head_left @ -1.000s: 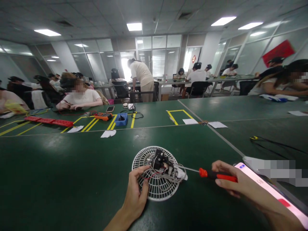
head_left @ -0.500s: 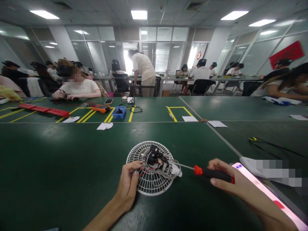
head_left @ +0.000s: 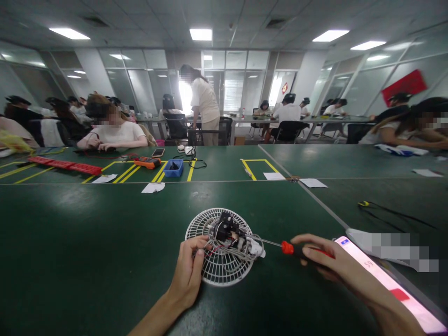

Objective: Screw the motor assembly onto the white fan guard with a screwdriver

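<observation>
A round white fan grille (head_left: 220, 275) lies on the green table in front of me. On it sits a black motor assembly (head_left: 226, 226) with loose grey cables, thin red wires and a white plastic piece (head_left: 257, 248) at its right. My left hand (head_left: 191, 263) is closed at the grille's left edge, its thumb and fingers by the wires; exactly what lies between the fingertips is partly hidden. My right hand (head_left: 320, 254) grips a screwdriver (head_left: 287, 248) with a red and black handle. The shaft points left and its tip meets the motor assembly, where the end is hard to see.
A lit phone (head_left: 371, 270) lies under my right forearm. Farther off are a blue bin (head_left: 173, 168), an orange multimeter (head_left: 147, 162), a red tray strip (head_left: 65, 164), paper slips and a black cord (head_left: 388, 212). Several people sit at tables; one stands bending.
My right hand's fingers have shifted round the screwdriver handle, now covering more of it. My left hand and the grille stay put on the table. The camera view has tilted slightly.
</observation>
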Motion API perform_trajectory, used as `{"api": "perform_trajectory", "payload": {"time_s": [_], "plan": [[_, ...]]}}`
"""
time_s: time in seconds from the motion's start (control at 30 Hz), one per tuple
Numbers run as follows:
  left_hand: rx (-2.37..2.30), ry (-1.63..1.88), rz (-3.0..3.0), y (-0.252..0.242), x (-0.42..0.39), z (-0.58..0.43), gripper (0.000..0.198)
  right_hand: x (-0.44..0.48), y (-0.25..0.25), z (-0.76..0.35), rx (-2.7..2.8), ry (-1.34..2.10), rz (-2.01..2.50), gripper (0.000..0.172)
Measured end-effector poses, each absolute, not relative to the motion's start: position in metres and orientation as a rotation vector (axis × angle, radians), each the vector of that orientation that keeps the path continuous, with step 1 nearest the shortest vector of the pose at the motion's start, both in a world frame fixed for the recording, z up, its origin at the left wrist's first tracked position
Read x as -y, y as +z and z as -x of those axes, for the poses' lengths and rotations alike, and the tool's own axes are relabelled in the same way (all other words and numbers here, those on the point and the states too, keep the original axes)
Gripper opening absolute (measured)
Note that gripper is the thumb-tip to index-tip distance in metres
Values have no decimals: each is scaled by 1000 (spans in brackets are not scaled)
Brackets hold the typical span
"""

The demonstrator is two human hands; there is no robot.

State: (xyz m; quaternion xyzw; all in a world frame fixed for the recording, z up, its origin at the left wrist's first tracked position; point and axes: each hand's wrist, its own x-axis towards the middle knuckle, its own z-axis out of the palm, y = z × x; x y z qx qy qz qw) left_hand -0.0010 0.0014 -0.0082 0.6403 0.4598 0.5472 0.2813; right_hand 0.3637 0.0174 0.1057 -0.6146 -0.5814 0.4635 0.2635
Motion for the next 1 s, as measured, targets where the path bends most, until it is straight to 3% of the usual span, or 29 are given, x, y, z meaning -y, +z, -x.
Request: {"api": "perform_trajectory", "payload": {"time_s": [0.13, 0.5, 0.8, 1.0], "plan": [[-1233, 1450, -1723, -8, -2, 1, 23, -19, 102, -373, 1758, 986, 1601, 49], [-1341, 1425, -1869, -3, -1, 5, 25, -17, 101, -362, 1561, 1270, 1591, 56], [-1372, 1426, -1963, -6, -3, 4, 13, -17, 109, -352, 1497, 1410, 1554, 47], [-1459, 1488, -2102, -7, -3, -6, 39, -18, 111, -352, 1479, 1416, 1599, 47]]}}
